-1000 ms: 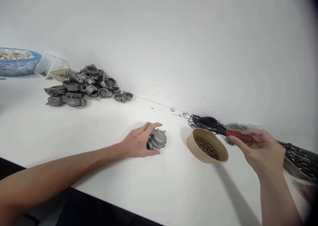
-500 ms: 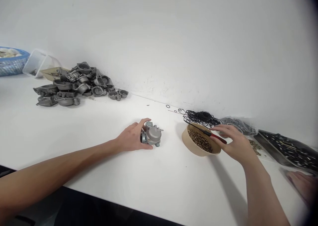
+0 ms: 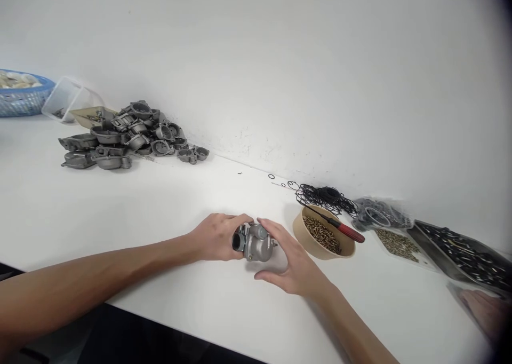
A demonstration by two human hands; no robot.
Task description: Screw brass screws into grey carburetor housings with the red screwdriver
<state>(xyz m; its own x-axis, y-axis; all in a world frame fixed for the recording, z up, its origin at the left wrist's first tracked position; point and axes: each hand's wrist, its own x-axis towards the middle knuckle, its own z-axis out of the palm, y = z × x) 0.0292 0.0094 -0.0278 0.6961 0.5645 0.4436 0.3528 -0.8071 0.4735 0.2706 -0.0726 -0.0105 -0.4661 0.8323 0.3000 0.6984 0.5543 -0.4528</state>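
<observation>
A grey metal carburetor [image 3: 260,246] is gripped at its left side by my left hand [image 3: 218,237], above the white table. My right hand [image 3: 294,257] is around the carburetor's right side; its fingertips reach the top edge, while the thumb stands apart below, so the hand is open. A screwdriver with a red and black handle [image 3: 346,229] lies across the rim of a tan bowl [image 3: 316,249]. Many small brass-coloured screws [image 3: 322,235] fill this bowl, right of my hands.
Grey metal float bowls [image 3: 138,134] are piled at the left, near a clear plastic container [image 3: 66,100] and a blue basket [image 3: 24,100]. Black rubber rings [image 3: 326,197], a plastic bag [image 3: 380,214] and a metal tray [image 3: 436,252] line the wall. Another person's hand [image 3: 480,305] is far right.
My right hand has let go of the screwdriver, now resting on the bowl, and moved left to the carburetor. My left hand has turned the carburetor slightly and brought it nearer.
</observation>
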